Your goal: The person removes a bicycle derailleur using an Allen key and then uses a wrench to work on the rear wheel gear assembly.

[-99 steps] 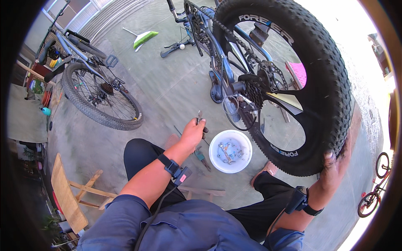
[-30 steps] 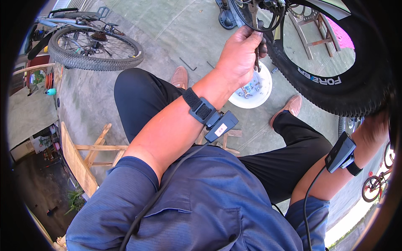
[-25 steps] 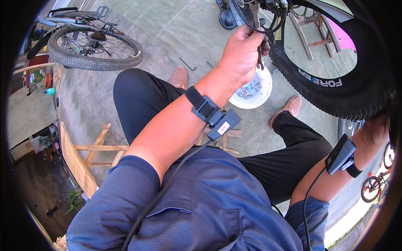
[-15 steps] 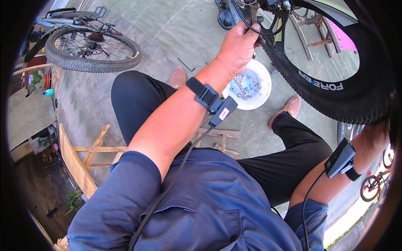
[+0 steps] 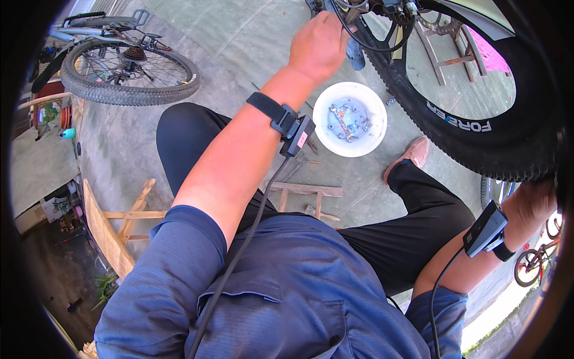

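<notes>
My left hand (image 5: 320, 48) is closed, its back toward me, just left of the hub and cables (image 5: 391, 12) of a bicycle wheel. Whatever its fingers hold is hidden behind the hand. The wheel's thick black tyre (image 5: 460, 140) with white lettering curves down the right side. At the tyre's lower right edge is my right hand (image 5: 535, 197), smeared and cut off by the dark rim, its fingers out of sight. Below the hub a round white tub (image 5: 376, 134) holds a wrench (image 5: 342, 122) and several small metal parts.
Another bicycle (image 5: 128, 72) lies at the upper left with its rear wheel toward me. A wooden stool (image 5: 454, 60) with pink cloth stands beyond the tyre. Wooden frames (image 5: 107, 227) are at the left and between my feet (image 5: 308, 190). Farther right is a red bicycle (image 5: 532, 263).
My left hand has moved left and up, away from the wheel hub, where it was gripping a metal tool. The tub now shows whole. My right hand and the tyre have hardly shifted.
</notes>
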Tool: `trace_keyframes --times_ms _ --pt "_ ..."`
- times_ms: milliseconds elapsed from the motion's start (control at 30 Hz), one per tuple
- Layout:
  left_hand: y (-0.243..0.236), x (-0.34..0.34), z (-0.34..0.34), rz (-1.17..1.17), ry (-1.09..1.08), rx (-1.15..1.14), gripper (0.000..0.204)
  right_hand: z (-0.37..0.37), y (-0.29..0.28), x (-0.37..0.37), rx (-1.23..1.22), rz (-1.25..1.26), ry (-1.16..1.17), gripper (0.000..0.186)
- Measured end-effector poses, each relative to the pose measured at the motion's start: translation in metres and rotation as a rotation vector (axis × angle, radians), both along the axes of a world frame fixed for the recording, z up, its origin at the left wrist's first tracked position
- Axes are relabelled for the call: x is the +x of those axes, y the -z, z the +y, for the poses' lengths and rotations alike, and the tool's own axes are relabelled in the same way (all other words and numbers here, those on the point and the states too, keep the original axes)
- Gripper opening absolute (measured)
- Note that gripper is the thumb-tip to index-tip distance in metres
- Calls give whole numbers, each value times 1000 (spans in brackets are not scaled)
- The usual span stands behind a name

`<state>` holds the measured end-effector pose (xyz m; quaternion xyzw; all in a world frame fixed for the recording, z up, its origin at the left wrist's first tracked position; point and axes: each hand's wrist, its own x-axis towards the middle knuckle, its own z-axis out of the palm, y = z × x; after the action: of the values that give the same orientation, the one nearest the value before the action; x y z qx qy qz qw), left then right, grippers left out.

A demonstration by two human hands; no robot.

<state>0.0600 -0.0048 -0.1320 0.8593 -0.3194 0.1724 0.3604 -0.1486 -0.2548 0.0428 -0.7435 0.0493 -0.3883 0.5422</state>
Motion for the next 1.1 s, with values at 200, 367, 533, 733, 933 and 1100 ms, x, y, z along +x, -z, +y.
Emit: trace_keyframes --times_ms 200,367,533,733,933,1100 --pt "6 -45 2 501 72 -133 25 1 0 -1 4 -1 5 50" --pt "-28 -62 -19 868 226 -492 24 -2 0 -1 4 -4 12 50" --pt "-39 -62 -30 986 204 -679 28 -2 1 -2 8 -1 10 50" --pt "-32 -57 -31 978 217 -591 24 -1 4 -4 13 -2 19 50" --pt "1 -12 -5 349 -15 -84 26 -5 4 -5 17 -3 31 50" --pt "6 -26 4 575 146 -118 28 -7 4 -4 11 -7 32 50"
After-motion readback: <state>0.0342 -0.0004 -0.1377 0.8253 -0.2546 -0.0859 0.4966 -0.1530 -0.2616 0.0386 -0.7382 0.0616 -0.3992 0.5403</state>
